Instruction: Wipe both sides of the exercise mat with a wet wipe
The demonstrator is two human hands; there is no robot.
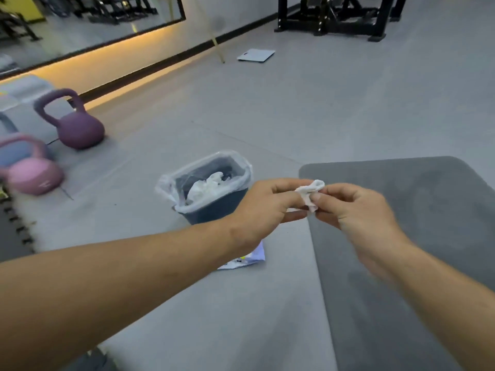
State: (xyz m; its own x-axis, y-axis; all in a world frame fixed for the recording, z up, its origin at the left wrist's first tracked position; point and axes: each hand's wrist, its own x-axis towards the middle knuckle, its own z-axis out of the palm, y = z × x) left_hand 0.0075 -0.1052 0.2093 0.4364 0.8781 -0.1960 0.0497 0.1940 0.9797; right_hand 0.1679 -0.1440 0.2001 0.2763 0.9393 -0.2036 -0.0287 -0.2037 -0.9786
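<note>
Soft even light; warm strip glow [112, 46] under mirror [80, 20]; blurred, bowed edges.

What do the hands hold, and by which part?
A crumpled white wet wipe: the left hand pinches its left side, the right hand its right side.

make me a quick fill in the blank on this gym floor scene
1. The left hand and right hand together pinch a crumpled white ____.
2. The lined bin stands to the ____ of the grey mat.
3. Beyond the pink kettlebell sits a ____ kettlebell.
Missing: wipe; left; purple.
</note>
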